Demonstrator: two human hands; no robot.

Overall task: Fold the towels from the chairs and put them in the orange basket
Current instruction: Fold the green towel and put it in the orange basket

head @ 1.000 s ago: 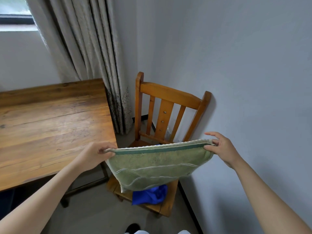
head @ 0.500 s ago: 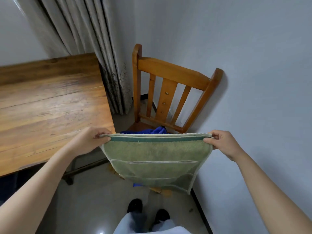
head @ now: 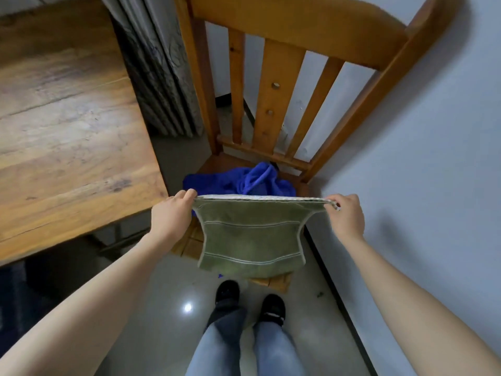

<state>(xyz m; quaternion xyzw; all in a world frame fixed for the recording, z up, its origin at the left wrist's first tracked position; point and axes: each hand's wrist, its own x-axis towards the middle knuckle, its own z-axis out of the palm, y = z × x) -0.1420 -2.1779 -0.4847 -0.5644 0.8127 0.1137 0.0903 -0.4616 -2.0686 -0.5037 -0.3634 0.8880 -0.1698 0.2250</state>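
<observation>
The left hand [head: 169, 214] and right hand [head: 345, 215] each pinched a top corner of the green towel [head: 250, 234], stretched taut over the chair [head: 276, 85] front; folding looked underway, next calling for those corners brought together.

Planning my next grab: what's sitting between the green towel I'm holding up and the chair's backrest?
A crumpled blue towel lies in that stretch, between the green towel and the backrest. The head view shows it.

Bare forearms [head: 81, 308], light blue jeans [head: 217, 348], black shoes [head: 227, 291] — white stripe on the right one
</observation>
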